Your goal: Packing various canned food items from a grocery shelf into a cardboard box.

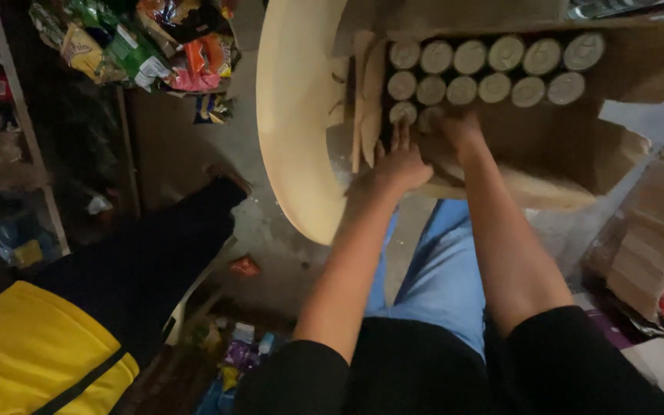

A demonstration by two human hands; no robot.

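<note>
An open brown cardboard box (pixel 639 61) rests on a round cream table (pixel 293 115) and holds several round cans with pale lids (pixel 493 69) in rows. My left hand (pixel 400 163) lies flat with fingers spread on the box's near left edge, touching the cans at the row's end. My right hand (pixel 459 127) reaches into the box beside it, its fingers hidden among the cans, so its grip is unclear.
A person in yellow top and dark trousers (pixel 78 323) sits at the left. Bright snack packets (pixel 147 42) hang at the upper left. Stacked cardboard (pixel 651 230) stands at the right. Litter lies on the concrete floor (pixel 247 265).
</note>
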